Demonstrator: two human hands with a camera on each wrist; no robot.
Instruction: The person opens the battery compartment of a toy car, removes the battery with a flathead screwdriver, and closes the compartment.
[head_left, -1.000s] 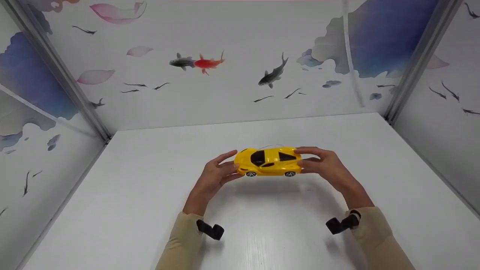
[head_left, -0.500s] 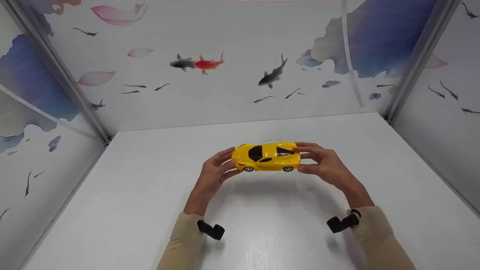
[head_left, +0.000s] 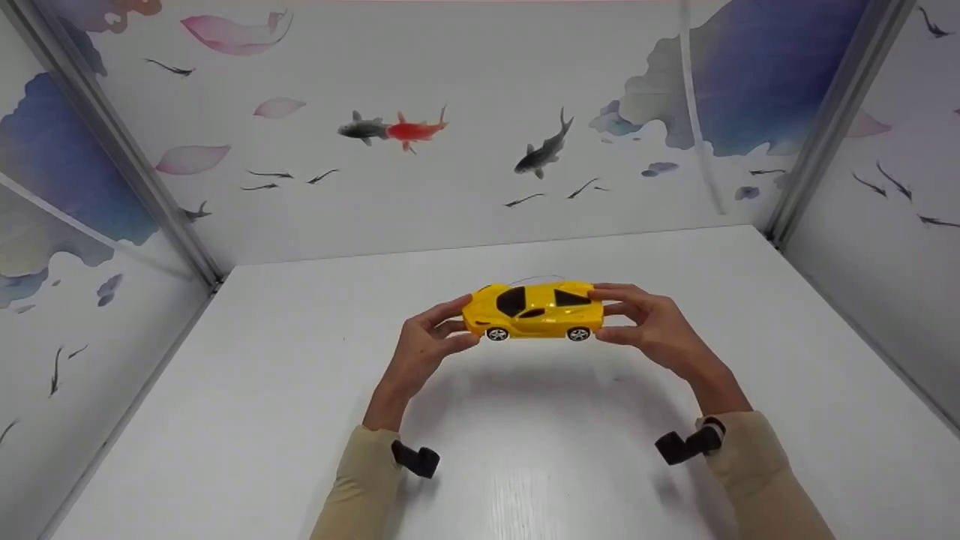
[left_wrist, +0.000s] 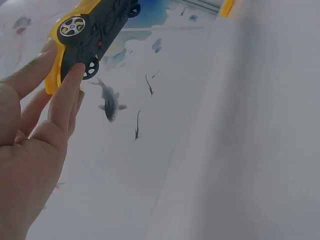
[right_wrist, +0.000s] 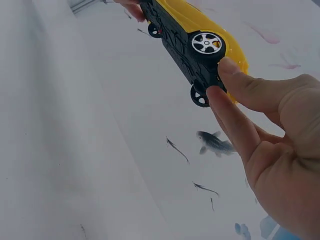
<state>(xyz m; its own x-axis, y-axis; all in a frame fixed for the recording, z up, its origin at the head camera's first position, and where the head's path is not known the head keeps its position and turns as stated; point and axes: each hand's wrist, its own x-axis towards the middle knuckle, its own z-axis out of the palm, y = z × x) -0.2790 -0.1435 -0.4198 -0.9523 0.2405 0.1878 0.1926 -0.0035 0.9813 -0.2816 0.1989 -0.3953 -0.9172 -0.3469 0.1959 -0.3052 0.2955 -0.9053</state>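
Observation:
A yellow toy car (head_left: 536, 311) with black windows hangs in the air above the white table, its nose toward the left. My left hand (head_left: 427, 345) grips the front end between thumb and fingers. At the rear end, my right hand (head_left: 660, 330) pinches the car the same way. The left wrist view shows the black underside of the toy car (left_wrist: 95, 35) and its silver-spoked wheels, with my left hand (left_wrist: 42, 125) at one end. In the right wrist view the right hand's (right_wrist: 280, 130) thumb and a finger press near a wheel of the toy car (right_wrist: 200, 30).
The white table (head_left: 247, 420) lies beneath both arms. Behind it rises a white panel (head_left: 450, 210) printed with fish and petals. Printed side panels stand at left and right, joined by grey metal posts (head_left: 825, 127). Each sleeve carries a black wrist camera (head_left: 686, 444).
The toy car has risen slightly, and its side now faces me more. Both hands have kept hold of it; the left fingers and thumb have shifted a little on the front end.

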